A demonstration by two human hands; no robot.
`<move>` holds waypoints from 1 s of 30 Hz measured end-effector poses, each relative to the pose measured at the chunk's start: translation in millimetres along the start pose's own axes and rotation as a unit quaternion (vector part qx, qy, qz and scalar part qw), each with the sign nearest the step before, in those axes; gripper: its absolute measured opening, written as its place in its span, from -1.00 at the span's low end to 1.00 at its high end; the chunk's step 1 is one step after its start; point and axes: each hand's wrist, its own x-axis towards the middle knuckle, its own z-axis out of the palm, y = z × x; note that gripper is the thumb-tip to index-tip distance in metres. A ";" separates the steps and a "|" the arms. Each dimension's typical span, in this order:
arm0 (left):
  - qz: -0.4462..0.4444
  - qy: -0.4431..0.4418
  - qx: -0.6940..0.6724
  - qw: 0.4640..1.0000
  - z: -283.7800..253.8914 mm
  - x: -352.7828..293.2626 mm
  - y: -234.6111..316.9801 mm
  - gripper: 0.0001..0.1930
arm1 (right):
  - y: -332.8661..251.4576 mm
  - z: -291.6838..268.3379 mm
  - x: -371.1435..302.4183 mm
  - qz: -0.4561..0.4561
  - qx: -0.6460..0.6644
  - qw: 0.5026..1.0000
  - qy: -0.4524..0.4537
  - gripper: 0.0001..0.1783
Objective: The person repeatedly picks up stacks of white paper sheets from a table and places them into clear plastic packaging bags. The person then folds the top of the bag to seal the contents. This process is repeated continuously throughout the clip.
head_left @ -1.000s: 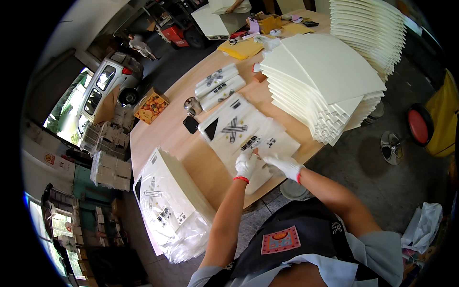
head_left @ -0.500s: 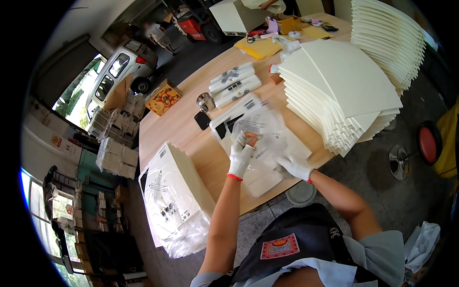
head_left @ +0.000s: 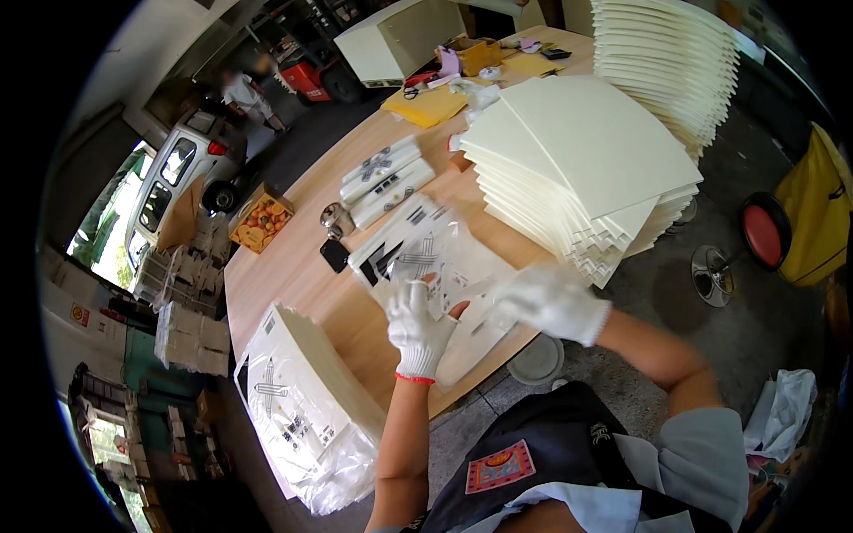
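Note:
A clear printed plastic bag (head_left: pixel 458 253) lies over a pile of flat bags (head_left: pixel 391 244) at the middle of the table. My left hand (head_left: pixel 419 330), in a white knitted glove with bare thumb and forefinger tips, is at the bag's near end. Its thumb and forefinger stand apart, and no firm grip on the film shows. To the right, my right hand (head_left: pixel 555 304) in a matching glove passes over the near edge of the bags. Motion smears its fingers, so their hold cannot be made out.
Stacked cream boards (head_left: pixel 586 151) stand at right, a bagged board stack (head_left: pixel 311 400) at near left. Further back are rolled bags (head_left: pixel 391 182), a metal pot (head_left: pixel 336 218), a phone (head_left: pixel 334 256) and a fruit box (head_left: pixel 260 222). A stool (head_left: pixel 764 231) stands beyond the table.
My left thumb and forefinger have spread apart, with that hand nearer me. My right hand has lifted and turned, now blurred. The whole view has shifted, moving the table leftward in the picture.

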 end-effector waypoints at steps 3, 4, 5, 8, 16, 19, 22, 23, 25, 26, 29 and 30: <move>0.027 0.148 0.064 0.986 -11.7 6.9 15.3 -0.47 | 7.8 -78.0 -2.5 0.040 -0.299 0.940 0.161 -0.57; 0.049 0.144 -0.002 0.988 -12.1 9.6 21.6 -0.48 | 15.3 -92.0 1.8 0.109 -0.322 0.933 0.120 -0.56; 0.076 0.139 -0.072 0.985 -8.6 16.5 31.3 -0.48 | 29.9 -97.6 -0.1 0.142 -0.357 0.919 0.092 -0.61; 0.048 -0.007 -0.316 0.947 5.8 22.3 61.7 -0.58 | 66.3 -97.6 -7.5 0.097 -0.389 0.913 0.068 -0.71; -0.186 -0.390 -0.819 0.377 49.4 59.4 114.2 -0.55 | -5.4 -117.1 -12.1 -0.093 -0.347 0.928 0.098 -0.75; -0.298 -0.313 -0.721 0.541 31.3 45.1 104.2 -0.68 | -45.3 -120.1 -40.8 -0.039 -0.207 0.975 0.069 -0.55; -0.254 -0.342 -0.672 0.606 8.5 30.6 39.5 -0.70 | -23.6 -143.5 -67.4 0.226 -0.159 0.944 0.179 -0.45; -0.244 -0.355 -0.667 0.608 3.4 26.7 29.5 -0.70 | -2.1 -146.0 -83.4 0.311 -0.050 0.939 0.139 -0.43; -0.188 -0.368 -0.541 0.733 2.6 21.3 32.2 -0.67 | 38.8 -114.8 -107.3 0.342 0.350 0.857 0.160 -0.36; -0.158 -0.370 -0.468 0.787 -8.5 24.5 40.5 -0.66 | 42.2 -94.1 -97.9 0.247 0.384 0.867 0.198 -0.38; -0.068 -0.300 -0.376 0.874 -1.8 -20.5 85.1 -0.22 | -0.8 -70.2 -81.8 0.211 0.331 0.912 0.122 -0.31; 0.005 -0.221 -0.379 0.899 3.4 -40.2 100.8 -0.08 | -16.1 -56.0 -77.5 0.157 0.290 0.937 0.118 -0.29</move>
